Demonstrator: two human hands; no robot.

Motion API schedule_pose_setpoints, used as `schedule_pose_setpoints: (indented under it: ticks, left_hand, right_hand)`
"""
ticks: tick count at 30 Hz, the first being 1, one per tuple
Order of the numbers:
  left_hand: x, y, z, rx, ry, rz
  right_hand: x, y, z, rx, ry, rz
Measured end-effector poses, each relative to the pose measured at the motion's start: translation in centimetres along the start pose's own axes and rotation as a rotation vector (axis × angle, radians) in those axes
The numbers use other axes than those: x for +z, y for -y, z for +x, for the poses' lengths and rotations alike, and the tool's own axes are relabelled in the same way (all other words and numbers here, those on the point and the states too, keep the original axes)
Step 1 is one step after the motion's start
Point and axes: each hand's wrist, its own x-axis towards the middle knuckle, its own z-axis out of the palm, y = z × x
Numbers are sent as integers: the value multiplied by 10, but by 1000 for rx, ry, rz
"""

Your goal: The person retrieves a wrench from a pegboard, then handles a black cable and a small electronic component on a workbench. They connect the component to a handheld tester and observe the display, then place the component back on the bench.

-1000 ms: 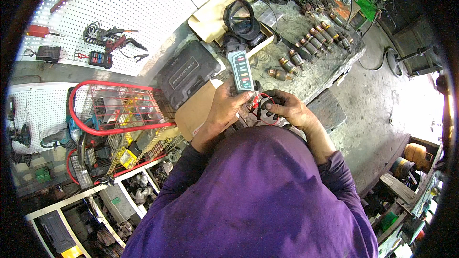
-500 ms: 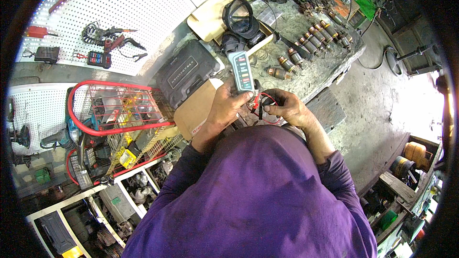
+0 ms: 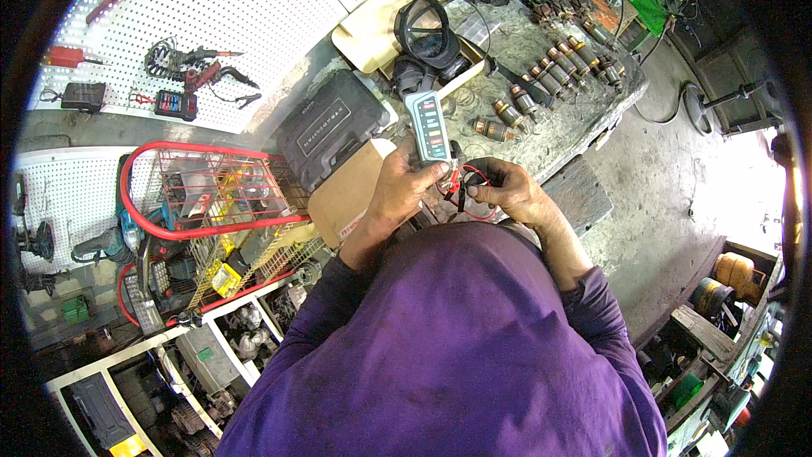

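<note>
My left hand [image 3: 399, 187] is closed around the lower end of a grey handheld battery tester [image 3: 428, 125], with its thumb across the edge of the face. The tester is tilted slightly, its light-blue panel with a column of coloured labels facing up. Thin red and black test leads [image 3: 459, 176] loop out below the tester. My right hand [image 3: 511, 188] pinches part of the black lead between thumb and fingertips, beside a red clip. What lies under the fingertips is partly hidden.
A black tool case [image 3: 331, 129] and a flat cardboard piece [image 3: 351, 195] lie left of my hands. Several motor armatures [image 3: 554, 76] rest on the worn workbench [image 3: 584, 123]. Ahead, a cardboard box [image 3: 463, 78] holds a black cap. A red-rimmed wire basket [image 3: 224, 190] stands at left.
</note>
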Motion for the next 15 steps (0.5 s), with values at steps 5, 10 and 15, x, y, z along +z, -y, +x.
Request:
schedule_pose_setpoints:
  ticks: [5,10,15]
  left_hand:
    - [1,0,0,-50,-7,-34]
    - [2,-2,0,3,-7,1]
    - [3,-7,-1,2,-6,34]
  right_hand:
    - [0,2,0,-8,-10,-22]
    - [0,2,0,-10,-7,1]
    - [0,1,0,-23,-4,-22]
